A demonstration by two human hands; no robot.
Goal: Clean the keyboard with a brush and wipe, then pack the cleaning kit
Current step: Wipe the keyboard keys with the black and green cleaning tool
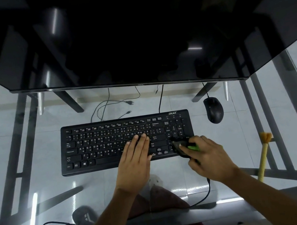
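1. The right hand (209, 158) curls its fingers round a small black-and-green cleaning brush (184, 146), whose dark head touches the lower right corner of the black Acer keyboard (97, 141).
2. The left hand (135, 161) lies flat, fingers straight, pressing on the keys right of centre.
3. The keyboard sits on a glass desk (295, 126), below a dark monitor (130, 36).
4. A black mouse (213, 109) lies near the keyboard's upper right; a yellow-handled brush (264, 155) lies farther right.
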